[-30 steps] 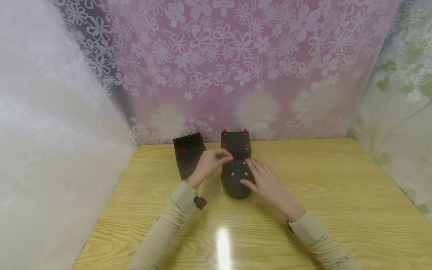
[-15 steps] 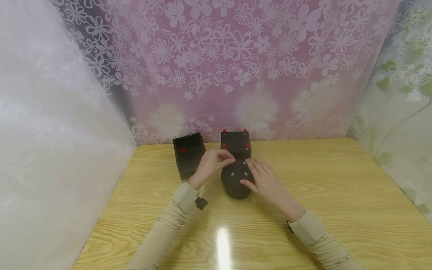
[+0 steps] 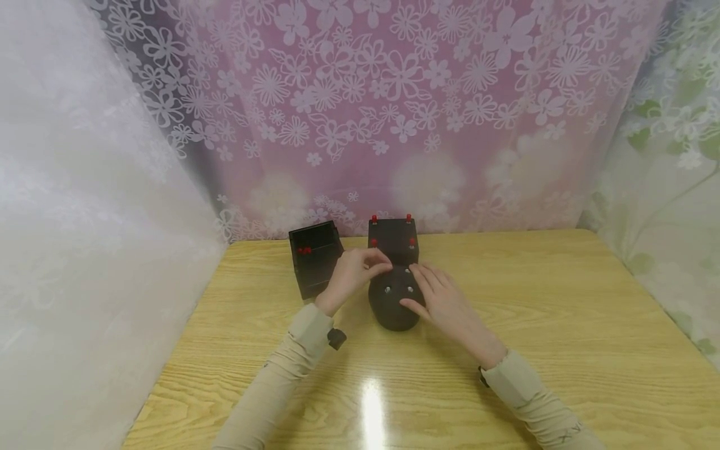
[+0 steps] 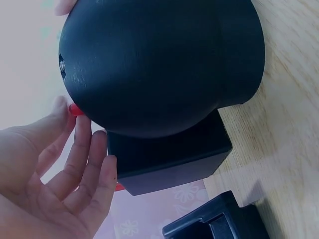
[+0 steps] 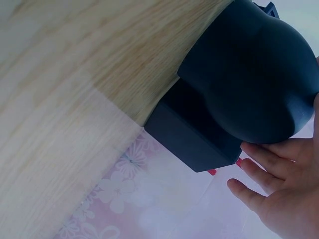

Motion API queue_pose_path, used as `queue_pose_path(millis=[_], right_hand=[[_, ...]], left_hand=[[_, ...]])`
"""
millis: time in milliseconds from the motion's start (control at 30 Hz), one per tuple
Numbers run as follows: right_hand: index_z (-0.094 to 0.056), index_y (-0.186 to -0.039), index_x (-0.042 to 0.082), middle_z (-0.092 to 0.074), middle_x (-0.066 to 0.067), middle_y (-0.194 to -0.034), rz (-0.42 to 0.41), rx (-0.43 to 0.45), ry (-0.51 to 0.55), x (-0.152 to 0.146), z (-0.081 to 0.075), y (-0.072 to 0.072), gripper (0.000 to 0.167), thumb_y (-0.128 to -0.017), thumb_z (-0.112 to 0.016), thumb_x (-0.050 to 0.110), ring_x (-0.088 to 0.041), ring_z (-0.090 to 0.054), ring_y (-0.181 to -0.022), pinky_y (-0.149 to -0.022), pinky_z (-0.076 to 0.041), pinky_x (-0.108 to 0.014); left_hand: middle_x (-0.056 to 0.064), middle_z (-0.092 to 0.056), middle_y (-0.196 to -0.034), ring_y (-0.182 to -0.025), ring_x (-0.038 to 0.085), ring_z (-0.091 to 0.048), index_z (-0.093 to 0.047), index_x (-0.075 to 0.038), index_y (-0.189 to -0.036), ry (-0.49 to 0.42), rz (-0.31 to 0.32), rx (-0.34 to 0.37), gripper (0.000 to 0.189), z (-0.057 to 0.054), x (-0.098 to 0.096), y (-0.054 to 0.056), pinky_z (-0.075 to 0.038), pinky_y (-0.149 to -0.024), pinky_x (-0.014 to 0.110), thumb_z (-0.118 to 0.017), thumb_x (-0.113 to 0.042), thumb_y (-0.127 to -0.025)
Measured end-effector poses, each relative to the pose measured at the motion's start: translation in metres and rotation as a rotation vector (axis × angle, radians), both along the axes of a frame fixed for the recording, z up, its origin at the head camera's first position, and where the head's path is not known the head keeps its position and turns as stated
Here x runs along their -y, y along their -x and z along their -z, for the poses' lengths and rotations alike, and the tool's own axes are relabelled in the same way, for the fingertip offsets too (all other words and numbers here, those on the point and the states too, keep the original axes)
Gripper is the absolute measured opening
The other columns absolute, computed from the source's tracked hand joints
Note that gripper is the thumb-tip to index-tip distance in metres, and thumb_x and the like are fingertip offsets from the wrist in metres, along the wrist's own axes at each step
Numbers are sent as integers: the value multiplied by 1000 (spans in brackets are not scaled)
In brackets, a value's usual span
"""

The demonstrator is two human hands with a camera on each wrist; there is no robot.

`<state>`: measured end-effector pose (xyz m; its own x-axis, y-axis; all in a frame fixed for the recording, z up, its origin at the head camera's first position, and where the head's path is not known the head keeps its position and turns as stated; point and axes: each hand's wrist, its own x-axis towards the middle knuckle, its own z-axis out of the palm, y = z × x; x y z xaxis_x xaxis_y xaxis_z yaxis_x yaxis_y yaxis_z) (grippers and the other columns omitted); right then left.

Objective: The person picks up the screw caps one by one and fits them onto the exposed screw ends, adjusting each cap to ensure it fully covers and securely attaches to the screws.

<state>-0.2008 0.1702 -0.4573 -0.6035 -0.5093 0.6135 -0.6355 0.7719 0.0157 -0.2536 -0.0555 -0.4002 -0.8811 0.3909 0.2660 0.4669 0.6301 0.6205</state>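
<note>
A black rounded dome [image 3: 395,312] with small metal-lined holes in its top stands on the table. My left hand [image 3: 353,274] pinches a small red peg [image 4: 76,109] between thumb and index finger at the dome's upper left; in the head view the fingers cover it. My right hand [image 3: 447,306] rests its straight fingers against the dome's right side. Behind the dome stands a black block [image 3: 394,236], with red pegs [image 3: 409,218] upright at its top corners. Three metal-lined holes [image 3: 387,289] show no peg.
To the left of the dome, a black open box [image 3: 308,289] holds a few red pegs [image 3: 304,250]. The wooden table [image 3: 540,300] runs back to a pink flowered curtain [image 3: 360,125], with pale sheets at both sides.
My left fingers have shifted slightly right and now cover the red peg that showed at their tips a second ago. The right hand and the dome hold their place.
</note>
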Motion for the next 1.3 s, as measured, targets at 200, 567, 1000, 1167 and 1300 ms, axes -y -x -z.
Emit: queue_pose_path(millis=[200, 567, 1000, 1167, 1300], right_hand=[[-50, -143, -10, -57, -27, -139, 9, 35, -5, 0, 0, 1, 90, -103, -21, 66, -43, -53, -130, -107, -45, -57], [-49, -143, -10, -56, -27, -140, 20, 58, -8, 0, 0, 2, 92, -102, -19, 67, -43, -51, -132, -107, -44, -57], [-46, -146, -10, -53, -26, -144, 28, 104, -19, -1, -2, 0, 91, -102, -23, 67, -42, -48, -135, -108, -43, -57], [-48, -144, -11, -55, -27, -141, 20, 66, -12, -1, 0, 1, 92, -102, -20, 67, -43, -50, -133, -106, -45, -57], [-49, -143, -11, -56, -27, -140, 12, 41, -12, 0, 1, 1, 91, -103, -20, 65, -43, -52, -131, -106, -46, -57]], left_hand=[[0, -78, -100, -91, 16, -75, -78, -17, -106, -87, -73, -21, 27, -6, 2, -3, -60, -81, 37, -58, -34, -104], [1, -77, -89, -81, 19, -75, -77, -13, -99, -195, -117, -64, 27, -8, 13, -6, -59, -77, 38, -56, -27, -106], [9, -76, -91, -83, 25, -74, -75, -8, -101, -209, -168, -120, 24, -21, 50, 7, -60, -73, 37, -56, -23, -106], [12, -76, -94, -82, 25, -74, -75, -4, -105, -164, -218, -174, 23, -27, 66, 21, -61, -74, 38, -57, -19, -106], [15, -76, -96, -83, 27, -74, -74, 0, -108, -138, -251, -170, 25, -30, 76, 33, -61, -74, 38, -57, -18, -106]])
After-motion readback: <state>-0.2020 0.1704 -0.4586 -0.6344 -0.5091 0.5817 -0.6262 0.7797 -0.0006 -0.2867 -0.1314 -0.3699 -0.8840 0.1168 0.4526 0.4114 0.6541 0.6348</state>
